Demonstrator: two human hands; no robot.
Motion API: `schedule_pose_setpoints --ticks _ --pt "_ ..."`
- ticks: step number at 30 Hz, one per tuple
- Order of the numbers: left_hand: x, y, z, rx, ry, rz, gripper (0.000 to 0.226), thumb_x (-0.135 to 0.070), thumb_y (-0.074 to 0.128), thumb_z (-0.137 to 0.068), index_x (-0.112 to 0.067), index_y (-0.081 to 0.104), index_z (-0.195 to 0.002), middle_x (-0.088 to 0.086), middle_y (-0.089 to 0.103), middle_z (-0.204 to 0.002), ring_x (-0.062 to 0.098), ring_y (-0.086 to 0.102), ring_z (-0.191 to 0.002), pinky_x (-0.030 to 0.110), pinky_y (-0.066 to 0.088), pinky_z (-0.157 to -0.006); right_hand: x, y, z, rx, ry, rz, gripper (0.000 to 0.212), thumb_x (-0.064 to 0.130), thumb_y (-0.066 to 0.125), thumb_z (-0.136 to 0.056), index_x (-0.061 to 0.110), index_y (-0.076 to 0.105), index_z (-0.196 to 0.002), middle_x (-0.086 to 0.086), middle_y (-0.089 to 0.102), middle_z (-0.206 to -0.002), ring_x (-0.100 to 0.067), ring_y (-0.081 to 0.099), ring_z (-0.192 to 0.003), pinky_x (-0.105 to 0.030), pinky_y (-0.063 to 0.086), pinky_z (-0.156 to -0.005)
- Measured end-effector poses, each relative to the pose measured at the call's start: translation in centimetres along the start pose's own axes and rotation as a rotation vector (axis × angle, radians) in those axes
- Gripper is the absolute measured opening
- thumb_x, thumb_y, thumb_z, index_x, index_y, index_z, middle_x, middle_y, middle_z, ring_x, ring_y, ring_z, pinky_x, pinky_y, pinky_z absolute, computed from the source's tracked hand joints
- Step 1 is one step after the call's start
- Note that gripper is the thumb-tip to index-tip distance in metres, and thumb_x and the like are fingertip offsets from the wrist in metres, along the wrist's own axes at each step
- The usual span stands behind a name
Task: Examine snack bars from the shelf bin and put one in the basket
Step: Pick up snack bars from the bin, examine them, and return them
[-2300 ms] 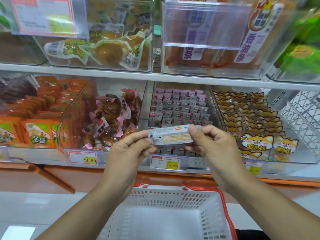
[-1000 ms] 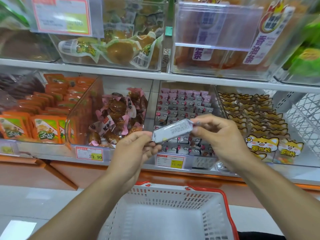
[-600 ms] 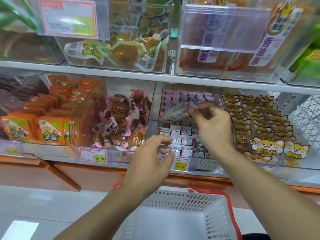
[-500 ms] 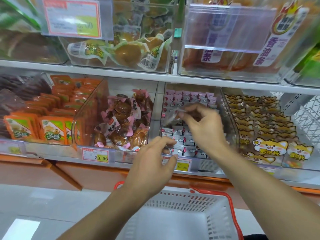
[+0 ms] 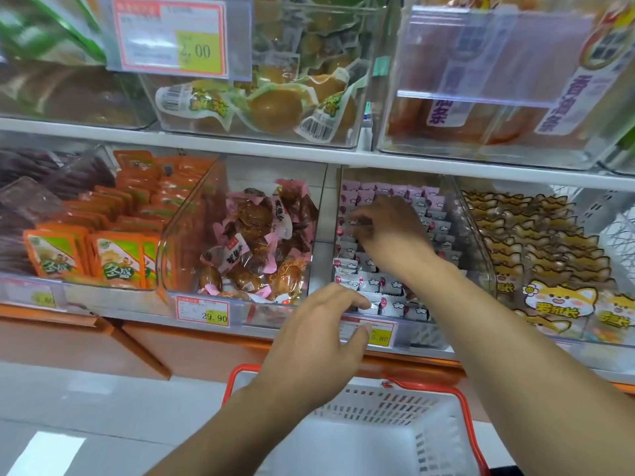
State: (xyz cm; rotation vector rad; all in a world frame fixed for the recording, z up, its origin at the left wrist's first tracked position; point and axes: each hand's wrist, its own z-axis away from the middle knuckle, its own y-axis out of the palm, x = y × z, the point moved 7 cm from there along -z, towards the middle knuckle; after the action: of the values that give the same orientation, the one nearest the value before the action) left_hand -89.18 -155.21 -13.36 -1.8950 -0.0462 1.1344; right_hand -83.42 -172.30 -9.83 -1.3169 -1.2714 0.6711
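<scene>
Risk was the right hand (image 5: 388, 231), grip unclear down among the snack bars (image 5: 374, 286) in the shelf bin (image 5: 481, 255), knocking neighbours loose, while the left hand (image 5: 319, 341) hovered with fingers apart above the basket (image 5: 457, 438).

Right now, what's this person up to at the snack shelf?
A person is picking through a clear shelf bin of small pink-and-white snack bars. The right hand reaches deep into the bin, fingers among the bars; whether it grips one is unclear. The left hand hovers open by the bin's front edge. The white basket below holds nothing visible.
</scene>
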Motion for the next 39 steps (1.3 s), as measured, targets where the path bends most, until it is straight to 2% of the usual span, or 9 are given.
schedule_pose_setpoints --ticks 5,7,9,13,17,23,27,32,39 --pt "0.0 -0.6 0.0 -0.035 0.028 0.012 0.024 -0.038 0.064 -0.094 -0.04 0.06 -0.118 -0.028 0.055 -0.112 -0.006 0.05 -0.11 0.015 0.042 -0.096 0.0 0.8 -0.3 -0.017 0.063 -0.1 0.009 0.026 0.072 -0.092 0.03 0.078 -0.09 0.01 0.074 -0.094 -0.01 0.067 -0.086 -0.032 0.055 -0.088" --pt "0.0 -0.9 -0.1 -0.048 0.02 0.022 0.023 -0.036 0.065 -0.093 -0.039 0.061 -0.116 -0.028 0.056 -0.11 -0.006 0.051 -0.108 0.014 0.042 -0.093 -0.2 0.2 -0.2 -0.122 0.092 -0.243 0.024 0.018 0.068 -0.094 0.034 0.07 -0.076 0.022 0.066 -0.08 0.006 0.062 -0.073 -0.018 0.053 -0.074" --pt "0.2 -1.1 0.0 -0.057 0.01 0.031 0.02 -0.034 0.066 -0.093 -0.038 0.063 -0.113 -0.026 0.058 -0.108 -0.005 0.052 -0.107 0.014 0.043 -0.091 -0.6 -0.8 0.3 -0.255 0.116 -0.486 0.028 0.012 0.063 -0.096 0.033 0.063 -0.077 0.022 0.065 -0.076 0.009 0.063 -0.067 -0.004 0.044 -0.059" --pt "0.7 -1.8 0.4 -0.075 0.005 0.011 0.017 -0.03 0.066 -0.093 -0.037 0.065 -0.109 -0.025 0.06 -0.106 -0.008 0.052 -0.105 0.012 0.043 -0.088 -2.1 -3.1 3.2 -0.563 0.156 -0.76 0.013 0.014 0.064 -0.097 0.026 0.062 -0.095 0.021 0.066 -0.087 0.011 0.062 -0.079 -0.004 0.041 -0.068" --pt "1.1 -2.8 0.6 -0.164 -0.082 0.184 0.019 -0.026 0.07 -0.092 -0.034 0.065 -0.108 -0.021 0.064 -0.096 -0.001 0.058 -0.094 0.014 0.047 -0.078 -2.2 -5.2 7.1 -0.74 0.138 -0.916 0.012 0.023 0.067 -0.097 0.033 0.062 -0.092 0.028 0.067 -0.081 0.008 0.062 -0.078 -0.006 0.042 -0.069" --pt "1.9 -3.4 2.5 -0.175 -0.355 0.714 0.034 -0.033 0.067 -0.095 -0.024 0.062 -0.127 -0.002 0.076 -0.097 0.015 0.073 -0.093 0.03 0.06 -0.079 -1.5 -3.1 12.5 -0.499 0.334 -1.212 0.008 0.021 0.069 -0.095 0.023 0.067 -0.088 0.014 0.074 -0.078 -0.001 0.069 -0.077 -0.017 0.055 -0.069" --pt "2.1 -1.9 5.1 -0.053 -0.453 0.786 0.024 -0.026 0.067 -0.095 -0.013 0.072 -0.114 0.005 0.077 -0.098 0.026 0.073 -0.092 0.033 0.059 -0.081 -2.0 -1.9 18.4 -0.427 0.473 -1.34 0.005 0.021 0.07 -0.094 0.016 0.069 -0.091 0.01 0.075 -0.079 -0.005 0.071 -0.077 -0.018 0.057 -0.072" --pt "0.5 -0.1 7.7 0.117 -0.492 0.904 0.034 -0.033 0.07 -0.085 -0.004 0.072 -0.103 0.004 0.067 -0.084 0.014 0.066 -0.076 0.024 0.056 -0.069 -1.7 -1.6 24.0 -0.362 0.584 -1.61 0.011 0.016 0.073 -0.085 0.007 0.068 -0.089 0.005 0.074 -0.076 -0.009 0.07 -0.074 -0.021 0.058 -0.072" --pt "-1.4 -3.1 7.1 0.097 -0.45 1.024 0.016 -0.035 0.071 -0.081 -0.024 0.071 -0.069 0.005 0.069 -0.081 0.013 0.069 -0.078 0.024 0.057 -0.072 -0.6 -5.8 21.1 -0.129 0.477 -1.543 0.016 0.02 0.072 -0.091 0.005 0.069 -0.096 -0.007 0.075 -0.088 -0.024 0.074 -0.084 -0.028 0.06 -0.08"
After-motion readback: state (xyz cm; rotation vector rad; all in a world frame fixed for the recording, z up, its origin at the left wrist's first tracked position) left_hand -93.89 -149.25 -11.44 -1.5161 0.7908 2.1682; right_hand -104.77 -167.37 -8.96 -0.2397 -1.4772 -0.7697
